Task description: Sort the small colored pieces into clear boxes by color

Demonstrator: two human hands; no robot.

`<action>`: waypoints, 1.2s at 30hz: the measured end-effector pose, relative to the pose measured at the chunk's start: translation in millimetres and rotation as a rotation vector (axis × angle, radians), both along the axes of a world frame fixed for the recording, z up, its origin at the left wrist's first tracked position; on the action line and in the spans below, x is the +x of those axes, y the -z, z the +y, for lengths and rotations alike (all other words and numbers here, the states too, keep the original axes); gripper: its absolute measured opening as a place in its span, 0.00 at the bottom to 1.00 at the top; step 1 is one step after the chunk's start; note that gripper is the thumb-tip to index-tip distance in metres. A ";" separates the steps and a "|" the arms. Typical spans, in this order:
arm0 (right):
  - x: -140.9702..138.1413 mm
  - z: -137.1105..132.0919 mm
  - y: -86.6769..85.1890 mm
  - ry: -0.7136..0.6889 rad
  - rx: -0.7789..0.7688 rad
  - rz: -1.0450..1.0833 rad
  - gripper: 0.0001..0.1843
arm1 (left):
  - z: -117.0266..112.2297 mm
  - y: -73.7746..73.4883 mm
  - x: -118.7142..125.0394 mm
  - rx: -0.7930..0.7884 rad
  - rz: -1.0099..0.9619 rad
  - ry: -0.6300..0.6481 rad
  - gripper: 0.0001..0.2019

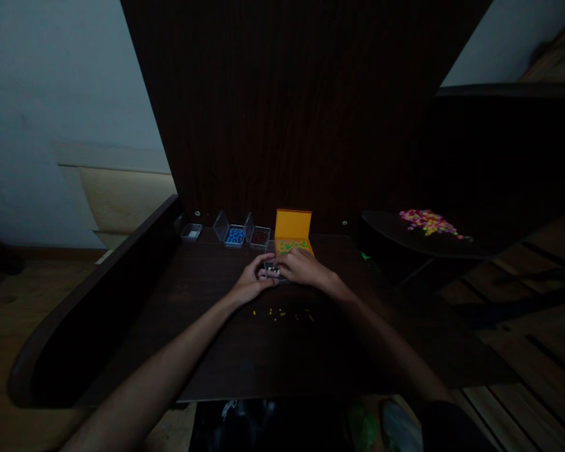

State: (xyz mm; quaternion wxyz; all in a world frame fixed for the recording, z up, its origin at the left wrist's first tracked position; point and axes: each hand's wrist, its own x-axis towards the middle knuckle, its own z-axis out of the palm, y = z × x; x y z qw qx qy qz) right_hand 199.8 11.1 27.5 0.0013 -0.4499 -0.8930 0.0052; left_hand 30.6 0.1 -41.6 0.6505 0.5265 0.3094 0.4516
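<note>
Both my hands meet at the middle of a dark wooden desk [207, 351]. My left hand [251, 280] and my right hand [302, 267] are closed around a small clear plastic box [272, 270] held between them. Just behind the hands stands an open orange box [292, 227] with green and yellow beads in its base. A few tiny yellow and orange beads [277, 312] lie scattered on the desk in front of my hands.
At the desk's back stand a clear box of blue beads [235, 236], one with brown beads [260, 236] and a small tray [191, 231]. A dark side surface at right carries a heap of pink and yellow beads [427, 221]. A tall dark panel rises behind.
</note>
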 end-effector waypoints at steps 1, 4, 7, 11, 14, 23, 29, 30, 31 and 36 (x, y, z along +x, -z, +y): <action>-0.6 -0.7 -0.9 0.002 0.000 0.003 0.16 | 0.0 -0.2 0.0 0.002 -0.001 0.005 0.33; -1.4 -3.7 -3.8 -0.002 -0.003 0.045 0.15 | -0.5 -1.2 0.5 -0.005 -0.007 0.005 0.33; 0.4 -11.7 -3.9 -0.024 0.010 0.149 0.15 | -1.1 -2.1 0.9 -0.017 -0.007 -0.003 0.34; 8.2 -31.8 4.2 -0.070 0.056 0.317 0.11 | -0.4 -1.8 0.7 -0.005 0.000 -0.032 0.33; 16.6 -46.7 12.5 -0.160 -0.028 0.340 0.09 | 0.9 -0.1 0.5 0.011 0.004 -0.037 0.33; 26.3 -53.8 30.8 -0.254 -0.206 0.215 0.10 | 3.0 4.2 0.2 0.022 0.031 -0.049 0.33; 22.8 -54.3 38.6 -0.242 -0.214 0.194 0.10 | 0.6 -0.9 0.1 0.008 0.044 -0.049 0.33; 22.4 -54.3 39.0 -0.242 -0.215 0.195 0.10 | 0.3 -1.2 0.1 0.008 0.042 -0.047 0.33; 22.0 -54.4 39.4 -0.246 -0.217 0.194 0.10 | 0.2 -1.3 0.2 0.008 0.040 -0.044 0.33; 20.3 -54.8 39.3 -0.247 -0.201 0.171 0.09 | 0.9 0.4 0.9 -0.005 0.032 -0.044 0.33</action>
